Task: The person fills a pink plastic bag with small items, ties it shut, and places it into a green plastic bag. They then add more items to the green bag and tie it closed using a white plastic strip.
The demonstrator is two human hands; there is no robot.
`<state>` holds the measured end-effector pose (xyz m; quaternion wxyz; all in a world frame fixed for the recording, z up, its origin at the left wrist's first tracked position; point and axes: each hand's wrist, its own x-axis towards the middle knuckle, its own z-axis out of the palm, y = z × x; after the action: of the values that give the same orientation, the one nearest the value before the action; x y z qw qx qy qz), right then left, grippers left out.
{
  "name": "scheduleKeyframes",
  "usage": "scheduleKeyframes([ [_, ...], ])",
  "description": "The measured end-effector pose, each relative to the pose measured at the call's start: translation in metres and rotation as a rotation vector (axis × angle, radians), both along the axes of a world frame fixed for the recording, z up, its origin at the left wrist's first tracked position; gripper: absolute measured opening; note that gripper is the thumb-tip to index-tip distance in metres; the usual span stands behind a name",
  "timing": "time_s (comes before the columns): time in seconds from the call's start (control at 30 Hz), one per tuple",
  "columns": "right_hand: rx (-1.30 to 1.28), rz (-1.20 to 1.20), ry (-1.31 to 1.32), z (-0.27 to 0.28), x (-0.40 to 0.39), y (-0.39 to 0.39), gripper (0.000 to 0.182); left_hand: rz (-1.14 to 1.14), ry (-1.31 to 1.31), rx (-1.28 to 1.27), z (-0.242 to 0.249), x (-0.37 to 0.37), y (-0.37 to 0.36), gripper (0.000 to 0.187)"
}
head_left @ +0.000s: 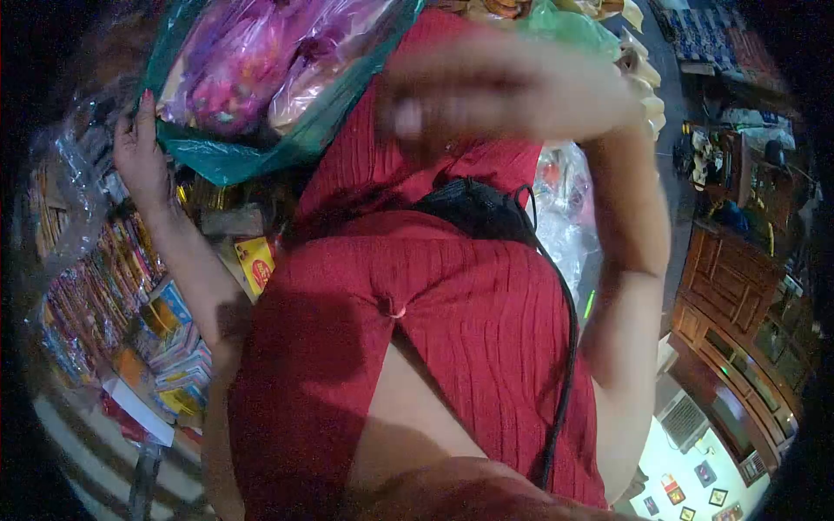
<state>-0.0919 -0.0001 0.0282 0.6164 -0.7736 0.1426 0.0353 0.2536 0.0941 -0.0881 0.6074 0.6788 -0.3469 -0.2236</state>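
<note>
In a room of stacked packets (97, 300), a left hand (143, 161) grips a seemingly light, slippery green bag (221, 165) by its sensible hold, the rim; the blurred right hand's (521, 91) grip is unclear.

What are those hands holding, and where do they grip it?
The left hand holds the green plastic bag by its left edge. The right hand is too blurred to tell.

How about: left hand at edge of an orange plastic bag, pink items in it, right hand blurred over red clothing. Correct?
Colour's wrong: head view shows the plastic bag teal-green, not orange. Rest stands: left hand at its edge, pink items inside, right hand blurred over red clothing.
</note>
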Motion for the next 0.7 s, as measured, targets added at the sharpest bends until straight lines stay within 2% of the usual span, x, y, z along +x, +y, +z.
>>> scheduleKeyframes([
  [0.03,-0.015,0.238,0.072,-0.023,0.000,0.005,0.048,0.009,-0.030,0.016,0.002,-0.003,-0.002,0.023],
  [0.07,0.017,0.204,0.225,-0.045,-0.005,0.021,0.044,0.000,-0.030,0.008,-0.003,0.003,-0.003,0.023],
  [0.17,-0.651,0.198,-0.218,-0.190,-0.066,-0.039,0.037,-0.167,-0.194,0.004,-0.011,0.019,-0.005,0.027],
  [0.2,-0.830,-0.336,0.254,-0.171,-0.099,-0.069,0.033,-0.098,-0.209,0.081,-0.002,0.012,-0.001,0.029],
  [0.23,-0.783,-0.833,0.760,-0.150,-0.130,-0.099,0.029,-0.031,-0.226,0.158,0.006,0.007,0.002,0.031],
  [0.27,-1.463,-0.935,0.618,-0.102,-0.144,-0.095,0.037,-0.080,-0.279,0.137,0.003,0.014,0.005,0.034],
  [0.3,-1.667,-1.007,0.488,-0.072,-0.153,-0.086,0.042,-0.128,-0.331,0.114,-0.001,0.021,0.008,0.037],
  [0.33,-1.868,-1.085,0.354,-0.042,-0.163,-0.076,0.047,-0.092,-0.388,0.204,0.004,0.022,0.010,0.038],
  [0.4,-1.277,-1.210,0.173,-0.011,-0.171,-0.045,0.044,-0.099,-0.465,0.296,0.003,0.033,0.008,0.042],
  [0.43,-1.276,-1.074,0.200,-0.017,-0.195,-0.045,0.042,-0.123,-0.481,0.298,-0.004,0.045,0.008,0.044],
  [0.5,-1.172,-1.180,0.374,-0.017,-0.201,-0.012,0.037,-0.126,-0.564,0.264,-0.016,0.069,0.004,0.044],
  [0.57,-0.794,-1.277,0.279,-0.044,-0.236,-0.013,0.031,-0.145,-0.662,0.327,-0.012,0.079,0.002,0.045],
  [0.6,-0.809,-1.312,0.178,-0.063,-0.254,-0.011,0.028,-0.158,-0.633,0.345,-0.008,0.078,0.003,0.046],
  [0.63,-0.875,-1.356,0.313,-0.080,-0.274,-0.008,0.028,-0.170,-0.605,0.367,-0.004,0.077,0.004,0.046],
  [0.7,-0.827,-1.420,0.205,-0.091,-0.290,0.010,0.027,-0.293,-0.476,0.505,0.001,0.095,0.003,0.050],
])
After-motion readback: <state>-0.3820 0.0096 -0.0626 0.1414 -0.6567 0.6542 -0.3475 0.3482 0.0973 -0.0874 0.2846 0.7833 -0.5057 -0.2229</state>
